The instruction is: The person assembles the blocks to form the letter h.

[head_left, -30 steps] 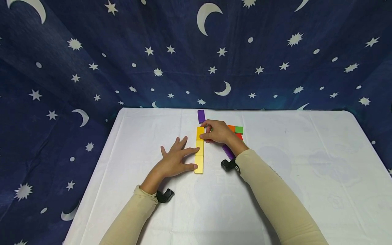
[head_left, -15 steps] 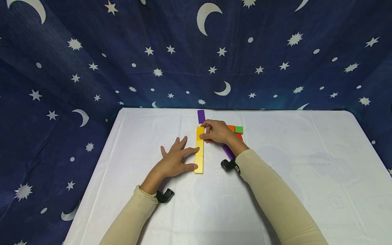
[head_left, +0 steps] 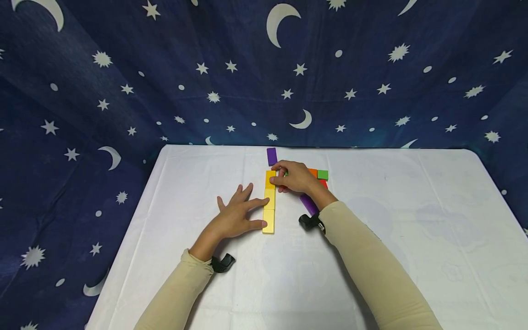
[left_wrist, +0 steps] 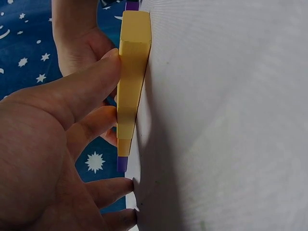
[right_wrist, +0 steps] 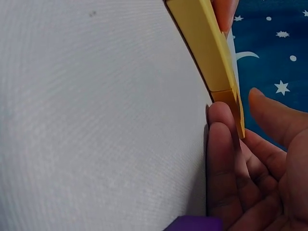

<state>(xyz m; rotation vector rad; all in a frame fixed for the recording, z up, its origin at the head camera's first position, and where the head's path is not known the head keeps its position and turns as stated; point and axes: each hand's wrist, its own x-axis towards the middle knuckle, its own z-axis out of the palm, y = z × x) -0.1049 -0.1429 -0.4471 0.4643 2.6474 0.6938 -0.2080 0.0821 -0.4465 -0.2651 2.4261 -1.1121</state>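
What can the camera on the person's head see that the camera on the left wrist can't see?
Only the head view shows the right hand from above, touching the far end of the yellow blocks, plus the green block, the orange block and both cream sleeves. Only the left wrist view shows, close up, the left hand's fingers pressed flat against the side of the row. Both show the yellow row, the left hand, a purple block beyond it, the white table and the starry blue cloth.

No readable text, labels or numbers appear on anything in view
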